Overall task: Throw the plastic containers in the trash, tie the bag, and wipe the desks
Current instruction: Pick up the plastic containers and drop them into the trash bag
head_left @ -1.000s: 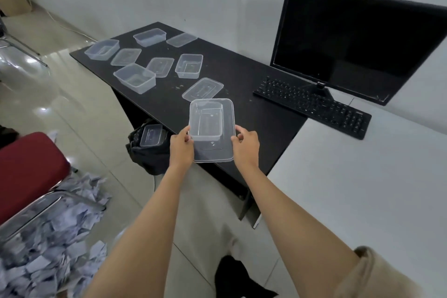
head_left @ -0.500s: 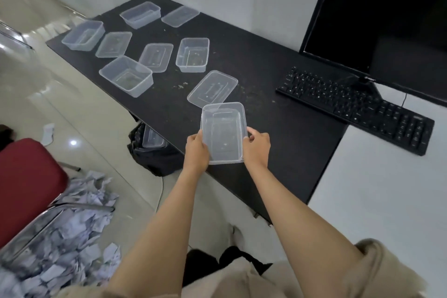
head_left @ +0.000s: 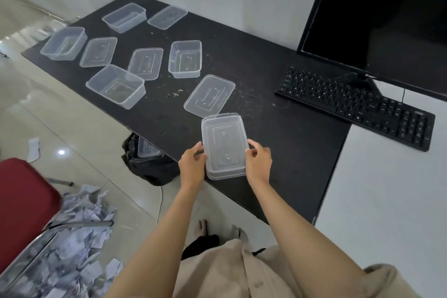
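Black desk (head_left: 278,128) seen closer than a second ago; crumbs scattered on top. Trash bag (head_left: 150,164) sits on floor under desk edge, one container already inside. Eight loose tubs and lids (head_left: 116,84) left on far half. Held container (head_left: 223,146) was earlier carried with lid loose beneath; now nested with lid, low over near desk edge. Pinched at both long sides by left hand (head_left: 192,163) and right hand (head_left: 258,162). Judged ready for drop into bag.

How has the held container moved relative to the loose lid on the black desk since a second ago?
Yes. The container held by both hands now sits lower, nearer the desk, just short of the lid.
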